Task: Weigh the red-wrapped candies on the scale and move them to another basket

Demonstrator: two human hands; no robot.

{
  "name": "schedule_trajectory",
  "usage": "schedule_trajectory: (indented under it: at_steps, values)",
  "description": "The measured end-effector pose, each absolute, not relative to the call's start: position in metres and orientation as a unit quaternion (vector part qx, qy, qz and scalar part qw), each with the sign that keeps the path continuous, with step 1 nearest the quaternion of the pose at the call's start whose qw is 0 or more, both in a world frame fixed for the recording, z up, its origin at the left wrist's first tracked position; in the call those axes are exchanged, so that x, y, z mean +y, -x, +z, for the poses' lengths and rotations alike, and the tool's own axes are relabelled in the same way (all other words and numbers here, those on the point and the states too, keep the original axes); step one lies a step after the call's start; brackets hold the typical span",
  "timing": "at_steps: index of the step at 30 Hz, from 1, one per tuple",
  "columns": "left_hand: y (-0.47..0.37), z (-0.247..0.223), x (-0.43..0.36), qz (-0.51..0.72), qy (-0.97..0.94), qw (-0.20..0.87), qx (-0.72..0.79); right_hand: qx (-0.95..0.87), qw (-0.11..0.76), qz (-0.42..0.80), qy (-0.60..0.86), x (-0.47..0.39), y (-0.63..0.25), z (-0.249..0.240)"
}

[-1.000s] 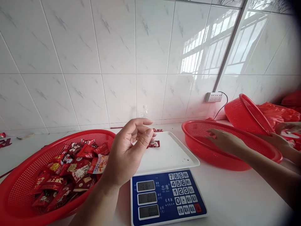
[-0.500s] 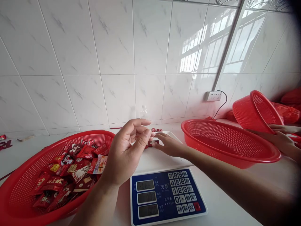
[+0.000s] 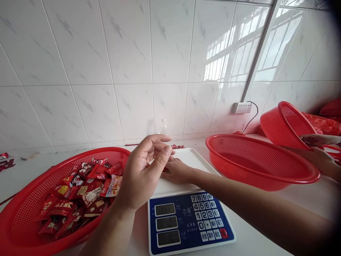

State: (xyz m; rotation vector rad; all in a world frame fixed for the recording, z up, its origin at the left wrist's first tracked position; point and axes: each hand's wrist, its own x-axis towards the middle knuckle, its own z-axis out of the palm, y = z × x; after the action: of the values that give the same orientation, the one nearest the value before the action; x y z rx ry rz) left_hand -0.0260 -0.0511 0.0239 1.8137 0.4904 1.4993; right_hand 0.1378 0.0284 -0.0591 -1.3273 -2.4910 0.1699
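Note:
My left hand is raised over the near left part of the scale's white tray. Its fingers are loosely curled, with a gap between thumb and forefinger, and nothing shows in it. Just behind it, my right hand reaches low over the tray, its fingers closed on a red-wrapped candy. The left hand hides part of those fingertips and most of the candy. A blue scale panel with keys and displays faces me below both hands.
At left, a red basket holds many wrapped candies. A second red basket stands at right. Beyond it, another person's hands are at a tilted red basket. A clear bottle and a power strip are by the wall.
My right hand has moved left and down over the tray, closing on the candy there. My left hand has hardly moved. The other person's hands and tilted basket have shifted slightly.

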Motion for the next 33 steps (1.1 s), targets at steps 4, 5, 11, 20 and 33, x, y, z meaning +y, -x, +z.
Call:
schedule_trajectory:
  at_steps: [4, 5, 11, 20, 33]
  values:
    - [0.025, 0.022, -0.050, 0.582, -0.708, 0.349, 0.195, -0.878, 0.146, 0.040, 0.454, 0.021, -0.143, -0.058]
    - [0.025, 0.022, -0.050, 0.581, -0.709, 0.348, 0.196, -0.879, 0.142, 0.036, 0.453, 0.019, -0.144, -0.057]
    - [0.025, 0.021, -0.051, 0.575, -0.713, 0.348, 0.199, -0.876, 0.115, 0.009, 0.469, 0.007, -0.150, -0.052]
    - [0.025, 0.021, -0.050, 0.575, -0.717, 0.333, 0.208, -0.866, 0.083, -0.042, 0.491, 0.002, -0.156, -0.046]
    - [0.026, 0.021, -0.051, 0.573, -0.717, 0.344, 0.200, -0.718, 0.206, -0.161, 0.645, 0.000, -0.275, -0.024]
